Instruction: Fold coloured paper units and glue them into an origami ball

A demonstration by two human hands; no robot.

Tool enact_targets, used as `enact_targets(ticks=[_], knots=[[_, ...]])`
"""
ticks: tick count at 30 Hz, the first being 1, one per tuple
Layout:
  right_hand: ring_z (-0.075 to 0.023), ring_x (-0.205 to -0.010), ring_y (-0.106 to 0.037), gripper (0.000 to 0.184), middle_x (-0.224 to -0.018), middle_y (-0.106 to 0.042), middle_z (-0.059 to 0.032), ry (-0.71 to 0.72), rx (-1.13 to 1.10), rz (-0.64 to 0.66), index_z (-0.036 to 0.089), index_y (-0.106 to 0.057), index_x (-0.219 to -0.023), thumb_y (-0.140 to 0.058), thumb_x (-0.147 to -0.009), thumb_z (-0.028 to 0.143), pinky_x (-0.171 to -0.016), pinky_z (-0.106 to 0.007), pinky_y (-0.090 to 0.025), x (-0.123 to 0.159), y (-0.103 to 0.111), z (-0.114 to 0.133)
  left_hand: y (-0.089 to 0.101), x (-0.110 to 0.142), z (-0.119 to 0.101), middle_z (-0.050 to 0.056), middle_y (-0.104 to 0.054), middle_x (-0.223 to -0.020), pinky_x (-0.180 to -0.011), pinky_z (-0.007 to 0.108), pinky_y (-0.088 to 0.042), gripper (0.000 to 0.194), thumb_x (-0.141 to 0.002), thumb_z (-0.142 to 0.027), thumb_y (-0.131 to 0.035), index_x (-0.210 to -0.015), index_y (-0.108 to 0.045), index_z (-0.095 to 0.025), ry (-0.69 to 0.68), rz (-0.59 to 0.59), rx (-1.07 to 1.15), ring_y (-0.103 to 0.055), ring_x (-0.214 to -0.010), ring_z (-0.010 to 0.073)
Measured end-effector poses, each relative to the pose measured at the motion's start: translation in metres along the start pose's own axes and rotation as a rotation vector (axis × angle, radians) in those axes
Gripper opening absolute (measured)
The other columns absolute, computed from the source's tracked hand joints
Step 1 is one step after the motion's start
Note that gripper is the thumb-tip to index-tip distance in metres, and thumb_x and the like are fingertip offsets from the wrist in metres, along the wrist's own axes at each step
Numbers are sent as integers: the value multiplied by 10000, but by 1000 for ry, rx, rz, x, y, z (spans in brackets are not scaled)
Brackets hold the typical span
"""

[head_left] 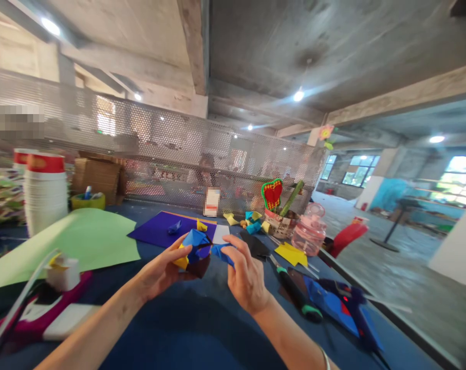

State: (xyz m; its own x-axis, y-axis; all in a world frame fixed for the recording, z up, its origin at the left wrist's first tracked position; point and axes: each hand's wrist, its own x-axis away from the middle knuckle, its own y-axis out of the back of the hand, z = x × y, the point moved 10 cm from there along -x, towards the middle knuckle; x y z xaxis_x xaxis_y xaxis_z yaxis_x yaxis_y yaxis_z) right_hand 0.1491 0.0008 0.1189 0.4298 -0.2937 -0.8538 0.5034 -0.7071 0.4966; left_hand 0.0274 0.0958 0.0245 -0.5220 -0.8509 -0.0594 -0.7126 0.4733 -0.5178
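My left hand (167, 264) is closed around a folded paper piece (196, 244) in blue, yellow and dark brown. Close to its right side, my right hand (246, 272) pinches a small blue paper piece (222, 252); whether the two pieces touch I cannot tell. Behind them lies a purple sheet (151, 228) with a small folded purple piece (174, 227) and a small yellow one (201, 225) on it. Further right are several blue and yellow folded pieces (253, 224).
A glue gun (348, 300) and a screwdriver-like tool (298, 293) lie at right, near yellow paper (291, 254), a pink clear bottle (310, 231) and a basket (281, 225). At left are stacked paper cups (45, 192), a green sheet (90, 236) and a power strip (48, 313). A mesh partition (171, 154) stands behind.
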Motion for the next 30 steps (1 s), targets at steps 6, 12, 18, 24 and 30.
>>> enact_targets(ticks=[6, 12, 18, 24, 30], knots=[[-212, -1169, -513, 550, -1280, -489, -115, -77, 65, 64, 221, -427, -1333, -368, -835, -5, -913, -326, -497, 1, -11, -3, -7, 2, 3, 52, -668, -1109, -782, 394, -546, 582, -833, -314, -626, -1371, -404, -325, 31, 18, -23, -640, -949, 244], [-251, -1193, -460, 630, -1254, -427, -151, -349, -46, 129, 146, -408, -1298, -368, -703, -57, -978, -423, -474, 10, -29, -25, -8, 2, -5, 77, -601, -1230, -747, 351, -552, 792, -756, -306, -717, -1425, -297, -361, -54, -67, -78, -633, -995, 242], [-238, -1134, -484, 642, -1197, -465, -124, -490, -72, 71, 186, -417, -1258, -340, -679, -82, -964, -451, -473, 13, -26, -39, -5, 3, -9, 27, -538, -1315, -741, 247, -504, 781, -712, -384, -752, -1382, -350, -411, -133, -180, -230, -595, -1054, 213], [-232, -1093, -498, 507, -1143, -499, -120, -515, -121, 20, 185, -425, -1224, -336, -780, -43, -953, -442, -466, 12, -22, -42, -14, 5, -6, -4, -516, -1340, -700, 191, -469, 776, -718, -384, -747, -1381, -346, -418, -133, -175, -247, -571, -1040, 179], [-246, -1115, -495, 569, -1163, -508, -130, -538, -61, 103, 169, -407, -1248, -342, -729, -54, -944, -459, -476, 17, -33, -41, -13, 6, -9, -3, -527, -1328, -767, 205, -473, 819, -701, -348, -763, -1395, -333, -412, -179, -223, -220, -569, -1051, 181]])
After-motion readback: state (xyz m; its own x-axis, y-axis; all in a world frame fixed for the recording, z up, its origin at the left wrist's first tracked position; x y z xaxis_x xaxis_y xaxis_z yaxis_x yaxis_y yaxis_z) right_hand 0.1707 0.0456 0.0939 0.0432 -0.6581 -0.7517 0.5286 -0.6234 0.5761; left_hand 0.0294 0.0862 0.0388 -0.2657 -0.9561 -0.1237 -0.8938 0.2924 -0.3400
